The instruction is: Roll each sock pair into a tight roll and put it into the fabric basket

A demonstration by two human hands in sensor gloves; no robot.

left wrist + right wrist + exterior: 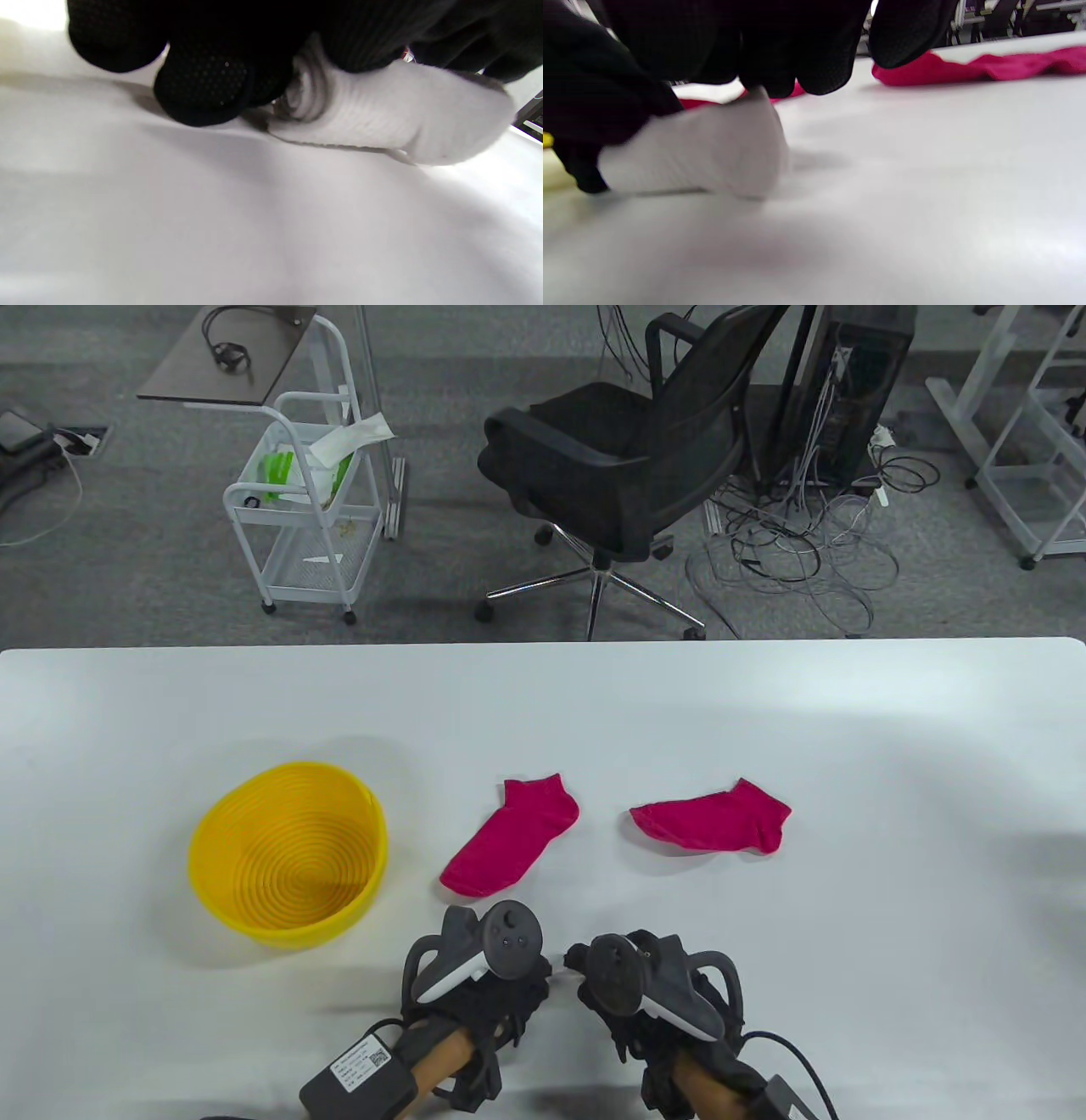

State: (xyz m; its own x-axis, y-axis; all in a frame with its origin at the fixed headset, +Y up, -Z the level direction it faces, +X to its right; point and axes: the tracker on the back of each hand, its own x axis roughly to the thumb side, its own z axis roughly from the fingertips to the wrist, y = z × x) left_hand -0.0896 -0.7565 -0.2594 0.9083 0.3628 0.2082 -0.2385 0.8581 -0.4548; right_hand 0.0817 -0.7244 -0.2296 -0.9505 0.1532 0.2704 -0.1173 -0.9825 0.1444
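Observation:
Both gloved hands sit side by side near the table's front edge, left hand (484,984) and right hand (649,997), each with a tracker on its back. Between them they hold a white sock roll (382,118), pressed on the tabletop and hidden in the table view. The left fingers (203,84) curl over the end where the spiral shows. The right fingers (797,55) curl over the other part of the white sock roll (700,156). Two pink socks lie flat beyond the hands, one (509,840) in the middle and one (713,819) to its right. The yellow basket (288,853) stands to the left, with nothing inside.
The white table (891,899) runs wide to both sides. Beyond its far edge on the floor stand a black office chair (628,466), a white trolley (305,500) and a tangle of cables (797,551).

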